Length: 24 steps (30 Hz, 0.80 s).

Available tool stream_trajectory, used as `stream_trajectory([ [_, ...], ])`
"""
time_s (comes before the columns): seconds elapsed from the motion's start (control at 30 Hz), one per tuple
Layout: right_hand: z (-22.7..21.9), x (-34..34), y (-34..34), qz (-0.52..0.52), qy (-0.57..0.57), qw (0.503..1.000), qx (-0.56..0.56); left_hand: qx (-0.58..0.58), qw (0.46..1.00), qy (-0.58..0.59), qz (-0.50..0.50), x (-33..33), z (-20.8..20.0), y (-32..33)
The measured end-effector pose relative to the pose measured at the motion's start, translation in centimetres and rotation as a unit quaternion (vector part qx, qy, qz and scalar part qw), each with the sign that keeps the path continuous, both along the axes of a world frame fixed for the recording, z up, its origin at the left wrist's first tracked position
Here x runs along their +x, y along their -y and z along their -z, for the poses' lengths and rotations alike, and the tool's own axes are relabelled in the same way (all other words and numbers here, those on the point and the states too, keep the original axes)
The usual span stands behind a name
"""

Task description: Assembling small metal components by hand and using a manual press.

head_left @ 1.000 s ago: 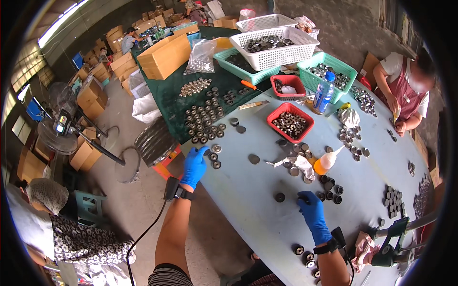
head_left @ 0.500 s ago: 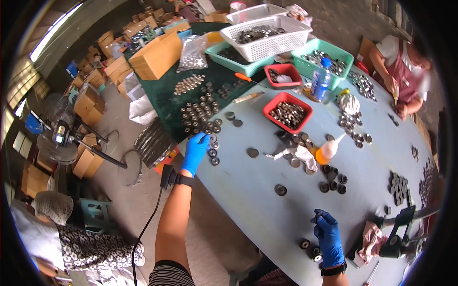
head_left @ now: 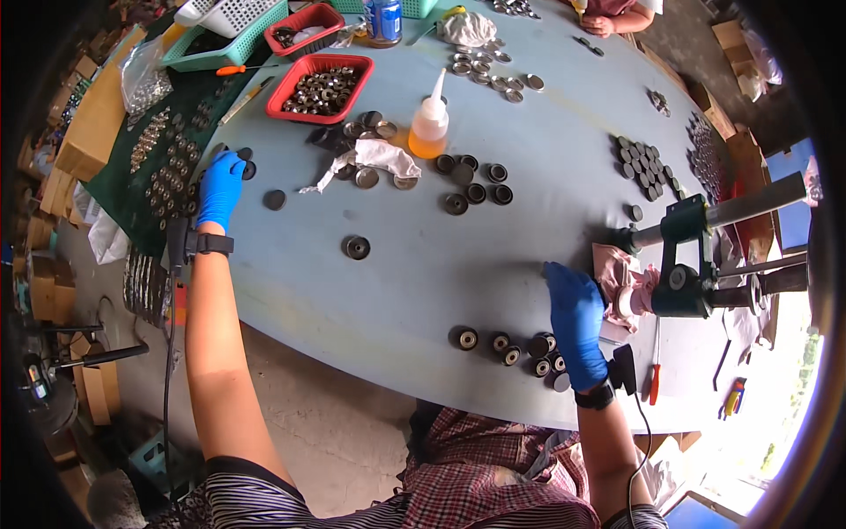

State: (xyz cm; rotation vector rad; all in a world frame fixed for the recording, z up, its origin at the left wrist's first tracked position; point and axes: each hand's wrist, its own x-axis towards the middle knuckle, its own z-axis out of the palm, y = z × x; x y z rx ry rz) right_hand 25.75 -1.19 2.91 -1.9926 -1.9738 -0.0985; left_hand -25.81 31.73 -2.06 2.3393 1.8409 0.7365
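Left fingers beside discs, axes upright

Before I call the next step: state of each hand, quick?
Left hand: beside dark discs; grip cannot be told.
Right hand: near the pink cloth; cannot tell whether it holds anything.

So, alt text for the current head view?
A blue-gloved left hand is beside dark discs on a grey table, the right hand near a green metal tool. Beyond are a bottle of orange liquid and a red basket of metal parts.
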Motion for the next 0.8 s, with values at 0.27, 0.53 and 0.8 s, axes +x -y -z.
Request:
stream_trajectory([
  [0.27,0.7,-0.1,1.0,-0.055,0.036,0.997,-0.043,-0.012,0.999,-0.026,0.014,-0.1,-1.0,-0.4],
  [0.53,-2.5,-0.1,3.9,0.051,-0.323,0.942,-0.076,0.131,0.983,-0.06,0.115,-0.2,0.9,0.0],
  [0.8,-2.7,3.1,12.2,0.146,-0.366,0.916,-0.072,0.05,0.993,0.103,0.025,6.2,-2.1,4.3],
])
